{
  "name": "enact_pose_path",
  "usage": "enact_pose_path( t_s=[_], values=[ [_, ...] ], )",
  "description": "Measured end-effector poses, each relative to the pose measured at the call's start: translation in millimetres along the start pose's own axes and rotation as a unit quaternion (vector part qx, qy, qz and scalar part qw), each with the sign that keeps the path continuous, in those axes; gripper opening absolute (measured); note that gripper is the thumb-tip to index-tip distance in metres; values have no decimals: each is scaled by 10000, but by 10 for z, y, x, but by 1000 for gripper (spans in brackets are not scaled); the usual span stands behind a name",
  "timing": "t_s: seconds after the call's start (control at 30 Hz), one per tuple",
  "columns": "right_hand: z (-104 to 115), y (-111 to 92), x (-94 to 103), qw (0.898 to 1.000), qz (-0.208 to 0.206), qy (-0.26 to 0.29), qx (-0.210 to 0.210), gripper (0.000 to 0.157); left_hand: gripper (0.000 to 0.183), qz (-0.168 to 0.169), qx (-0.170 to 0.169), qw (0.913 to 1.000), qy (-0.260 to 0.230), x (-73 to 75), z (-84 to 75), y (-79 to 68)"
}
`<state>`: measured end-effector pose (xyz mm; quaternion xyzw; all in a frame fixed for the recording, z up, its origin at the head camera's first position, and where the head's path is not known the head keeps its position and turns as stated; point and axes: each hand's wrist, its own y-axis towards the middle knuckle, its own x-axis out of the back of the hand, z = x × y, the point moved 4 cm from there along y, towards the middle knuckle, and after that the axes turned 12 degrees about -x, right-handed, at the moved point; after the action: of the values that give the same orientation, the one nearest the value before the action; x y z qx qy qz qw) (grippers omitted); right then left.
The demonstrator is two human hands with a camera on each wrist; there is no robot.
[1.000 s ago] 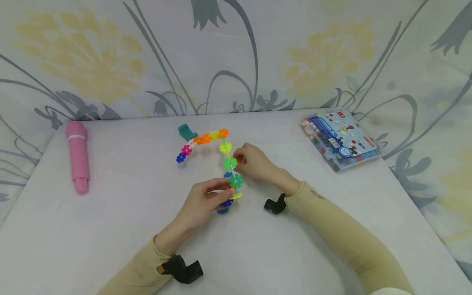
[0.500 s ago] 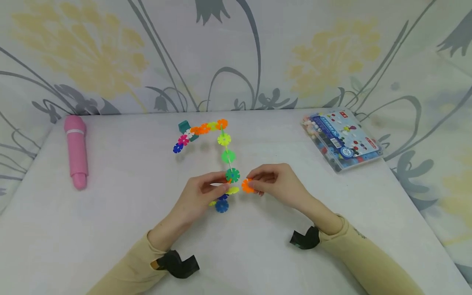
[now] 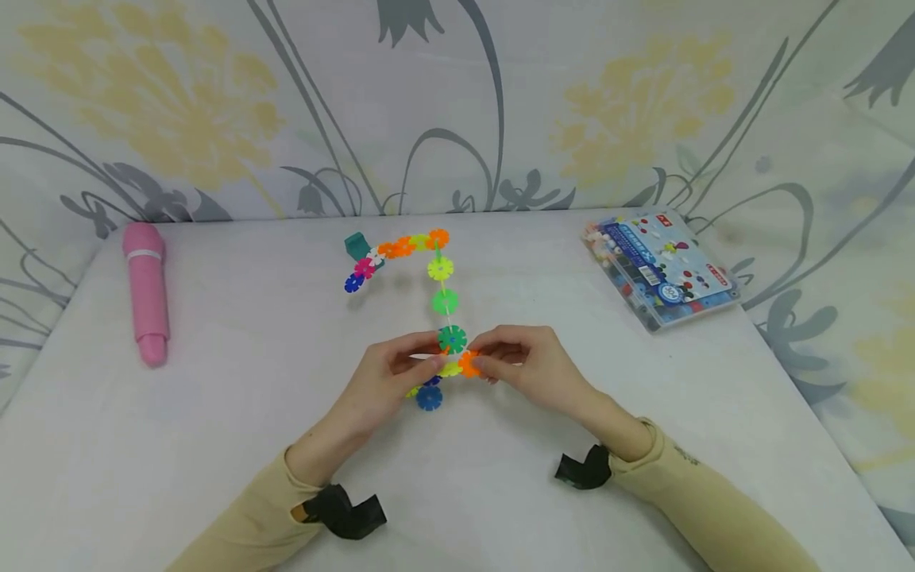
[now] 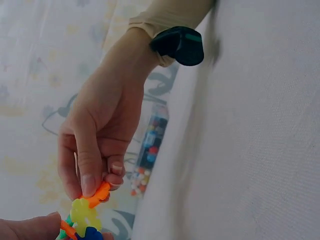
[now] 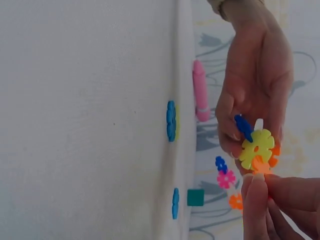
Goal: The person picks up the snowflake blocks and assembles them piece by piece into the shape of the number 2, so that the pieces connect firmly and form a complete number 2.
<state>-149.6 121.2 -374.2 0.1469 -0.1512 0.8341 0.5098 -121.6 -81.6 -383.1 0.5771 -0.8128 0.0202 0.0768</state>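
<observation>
A chain of colourful plastic snowflake discs bends across the table in the head view, with a teal-green disc (image 3: 452, 339) near its front end. My left hand (image 3: 379, 381) pinches the chain there, beside a yellow disc (image 5: 257, 148). Between the thumb and fingers of my right hand (image 3: 546, 367) is an orange snowflake disc (image 3: 469, 365). Its edge meets the yellow disc in both wrist views; whether the two are slotted together, I cannot tell. The chain's far end carries a pink disc (image 3: 364, 268) and a dark blue one (image 3: 353, 283).
A pink cylinder (image 3: 147, 294) lies at the left. Toward the back right is a clear-sided box (image 3: 661, 270) with a printed lid and small coloured pieces. Behind the chain's far end sits a teal block (image 3: 357, 245). Blue discs (image 5: 171, 121) stand out in the right wrist view. A patterned cloth hangs behind.
My right hand came toward me from beside the chain, bringing the orange disc into view, then moved left until it met the yellow disc. My left hand keeps its grip.
</observation>
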Motion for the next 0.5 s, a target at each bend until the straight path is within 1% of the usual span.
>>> enact_pose_path(
  t_s=[0.13, 0.23, 0.37, 0.5],
  values=[
    [11, -15, -38, 9999, -96, 21, 109, 15, 40, 64, -12, 10000, -35, -29, 1, 3],
    [13, -21, -65, 9998, -119, 55, 114, 14, 38, 82, 8, 10000, -32, -60, -2, 1],
    [3, -26, -99, 9999, -116, 92, 84, 13, 37, 52, 88, 9999, -120, -99, -4, -17],
    [-7, -30, -113, 9998, -104, 180, 51, 13, 35, -24, 113, 9994, -319, -121, 5, -30]
  ],
)
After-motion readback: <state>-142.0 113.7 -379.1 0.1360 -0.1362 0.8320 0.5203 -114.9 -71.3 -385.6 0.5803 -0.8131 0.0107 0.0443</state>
